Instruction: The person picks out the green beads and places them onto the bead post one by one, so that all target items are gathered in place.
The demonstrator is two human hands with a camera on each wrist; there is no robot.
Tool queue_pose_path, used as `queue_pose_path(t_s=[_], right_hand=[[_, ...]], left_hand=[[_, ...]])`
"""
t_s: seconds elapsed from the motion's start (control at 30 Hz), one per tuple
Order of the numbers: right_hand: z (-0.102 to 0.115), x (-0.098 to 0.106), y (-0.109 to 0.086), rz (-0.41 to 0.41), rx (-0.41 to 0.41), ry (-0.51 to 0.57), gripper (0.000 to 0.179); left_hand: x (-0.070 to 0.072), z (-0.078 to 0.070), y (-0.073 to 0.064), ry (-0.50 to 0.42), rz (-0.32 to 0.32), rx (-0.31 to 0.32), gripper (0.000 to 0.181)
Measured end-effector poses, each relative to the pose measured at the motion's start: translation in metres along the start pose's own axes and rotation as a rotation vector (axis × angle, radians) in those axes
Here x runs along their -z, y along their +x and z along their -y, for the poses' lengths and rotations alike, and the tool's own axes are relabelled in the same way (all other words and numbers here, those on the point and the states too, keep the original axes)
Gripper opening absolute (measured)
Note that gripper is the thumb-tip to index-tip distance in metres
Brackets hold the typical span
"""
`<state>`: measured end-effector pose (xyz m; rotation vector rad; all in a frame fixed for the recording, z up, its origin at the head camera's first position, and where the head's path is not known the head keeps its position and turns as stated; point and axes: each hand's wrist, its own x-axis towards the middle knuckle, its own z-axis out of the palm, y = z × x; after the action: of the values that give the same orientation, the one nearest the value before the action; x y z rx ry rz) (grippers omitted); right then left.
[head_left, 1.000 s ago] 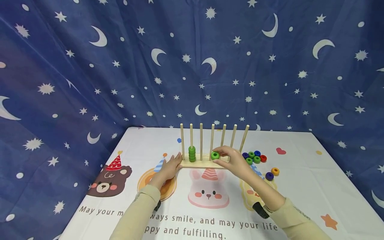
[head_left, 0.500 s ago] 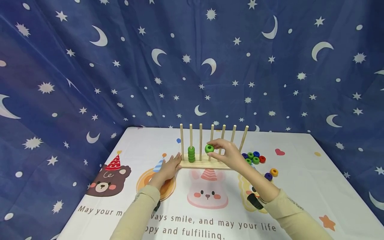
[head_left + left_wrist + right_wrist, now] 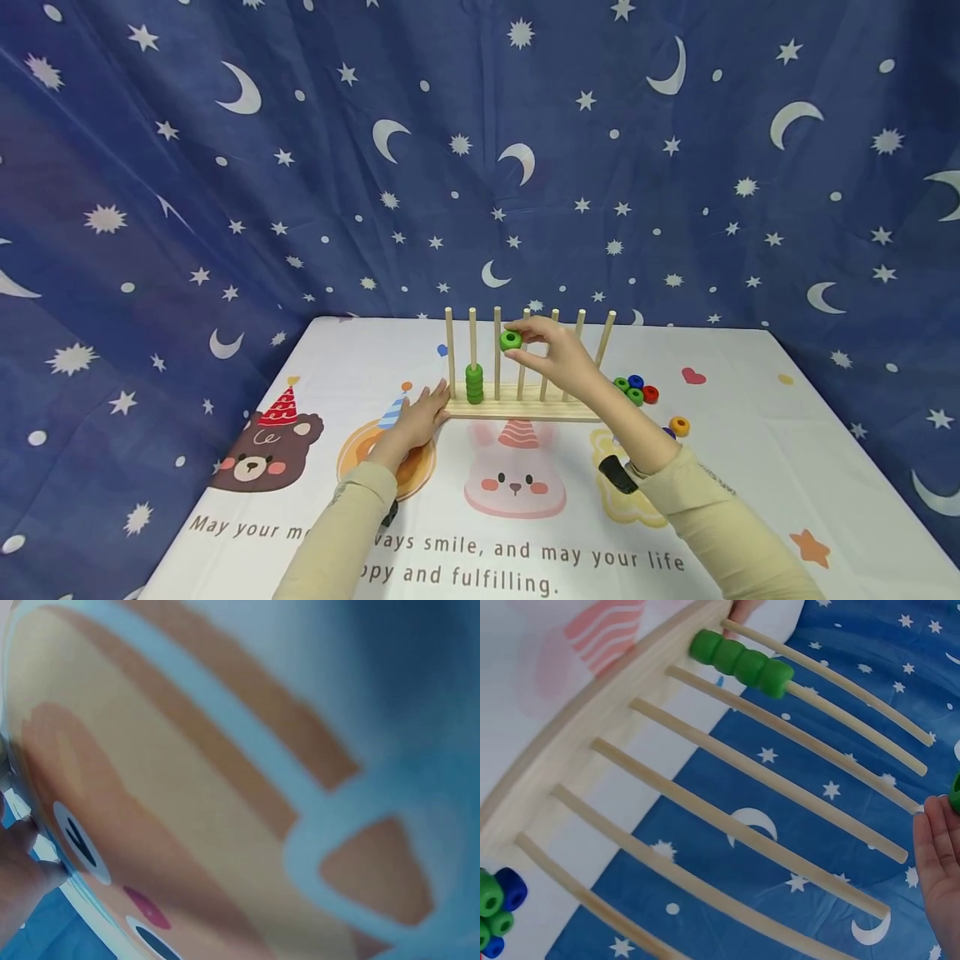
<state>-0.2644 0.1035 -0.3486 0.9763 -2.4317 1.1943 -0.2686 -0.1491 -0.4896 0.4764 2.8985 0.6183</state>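
Going from the left: a wooden rack is laid lengthwise across the surface, and its left end seems to be touched by the left hand, fingers stretched out, nothing gripped as far as can be seen; that one's barely been moved. The first peg is bare, and four green rings are stacked on the second peg. Here's what's changed over the last second: the held ring has been lifted and shifted left, from low down by the middle pegs to just right of the third peg, a bit below its tip in the head view. It hasn't been threaded onto anything, and whether that peg is touched can't be told. For the job, this probably means most of the lift is done and it's better placed for being lined up with a peg. Its hole is pointed upward and tipped toward the near side; being squat and round, no real long axis is shown by it, while the rack's long axis is run left to right, pegs up. The ring is pinched between thumb and fingers of the right hand. Farther right, loose rings are left bunched, with an orange ring nearer.
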Motion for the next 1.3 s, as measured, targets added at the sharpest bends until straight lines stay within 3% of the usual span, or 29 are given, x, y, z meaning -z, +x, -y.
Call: queue_pose_path(t_s=[0.43, 1.3], right_hand=[[0.010, 0.004, 0.024, -0.034, -0.016, 0.009, 0.034], [0.002, -0.006, 0.063, 0.025, -0.063, 0.010, 0.036]], left_hand=[[-0.001, 0.001, 0.002, -0.001, -0.013, 0.001, 0.051], [-0.005, 0.003, 0.004, 0.014, -0.008, 0.017, 0.052]])
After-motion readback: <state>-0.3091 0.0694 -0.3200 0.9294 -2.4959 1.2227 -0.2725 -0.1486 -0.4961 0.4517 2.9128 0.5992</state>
